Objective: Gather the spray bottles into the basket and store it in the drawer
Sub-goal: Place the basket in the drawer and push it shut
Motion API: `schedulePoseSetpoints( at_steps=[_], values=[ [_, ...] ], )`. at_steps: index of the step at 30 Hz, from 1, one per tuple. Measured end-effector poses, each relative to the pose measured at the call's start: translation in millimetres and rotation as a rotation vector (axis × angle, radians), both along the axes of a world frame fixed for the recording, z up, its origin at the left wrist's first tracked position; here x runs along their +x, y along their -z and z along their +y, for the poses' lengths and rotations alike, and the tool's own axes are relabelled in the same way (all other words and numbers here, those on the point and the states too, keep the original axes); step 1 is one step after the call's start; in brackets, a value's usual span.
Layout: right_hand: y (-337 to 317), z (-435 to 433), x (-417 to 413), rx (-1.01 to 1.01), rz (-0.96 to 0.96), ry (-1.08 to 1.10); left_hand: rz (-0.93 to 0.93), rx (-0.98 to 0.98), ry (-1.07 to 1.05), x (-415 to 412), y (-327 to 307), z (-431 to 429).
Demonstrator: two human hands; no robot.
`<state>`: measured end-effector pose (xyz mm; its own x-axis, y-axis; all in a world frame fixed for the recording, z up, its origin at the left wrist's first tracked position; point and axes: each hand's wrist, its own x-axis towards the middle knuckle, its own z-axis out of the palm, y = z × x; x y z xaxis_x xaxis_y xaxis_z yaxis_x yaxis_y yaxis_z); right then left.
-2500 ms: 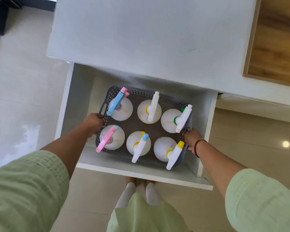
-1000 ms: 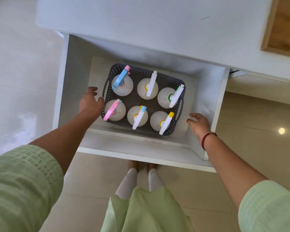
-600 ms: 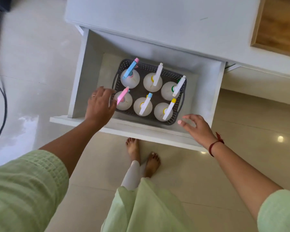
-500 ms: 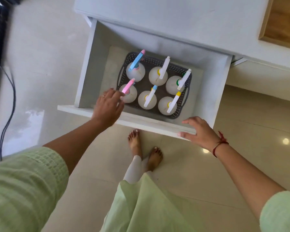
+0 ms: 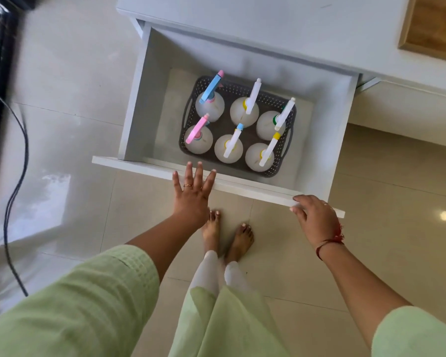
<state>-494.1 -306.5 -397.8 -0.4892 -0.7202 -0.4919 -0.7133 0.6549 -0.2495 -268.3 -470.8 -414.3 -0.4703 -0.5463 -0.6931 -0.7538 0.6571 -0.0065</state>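
A dark grey perforated basket point(image 5: 281, 169) rests on the floor of the open white drawer point(image 5: 137, 104). Several white spray bottles stand upright in it, with a blue trigger head point(image 5: 211, 90), a pink one point(image 5: 197, 128) and white ones point(image 5: 252, 95). My left hand point(image 5: 191, 191) lies flat with fingers spread, its fingertips on the drawer's front panel point(image 5: 242, 188). My right hand point(image 5: 313, 219) curls its fingers against the right end of that panel. Neither hand touches the basket.
The drawer sticks out from under a white desk top point(image 5: 268, 24) with a wooden inset point(image 5: 433, 24) at the right. Black cables point(image 5: 16, 181) hang at the left over the tiled floor. My bare feet point(image 5: 227, 235) stand just in front of the drawer.
Both hands let go of the basket's handles, drew back out of the drawer and came to its front panel. The basket stays inside.
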Motion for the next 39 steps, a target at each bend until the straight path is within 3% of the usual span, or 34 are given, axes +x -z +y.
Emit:
schedulePoseSetpoints(
  at_steps=[9, 19, 31, 36, 39],
  values=[
    [3, -19, -27, 0.007, 0.056, -0.105, -0.085, -0.059, 0.006, -29, -2, -20],
    [15, -64, -62, -0.138, 0.076, 0.291, -0.017, -0.175, 0.034, -76, 4, -72],
    [22, -127, -104, -0.331, 0.174, 0.26, 0.051, -0.353, 0.056, -124, 11, -125],
    [16, -155, -124, -0.284, 0.356, 0.212, 0.176, -0.419, 0.083, -139, 14, -147],
    [16, -171, -133, -0.274, 0.317, 0.205, 0.31, -0.443, 0.148, -134, 18, -155]
  ],
)
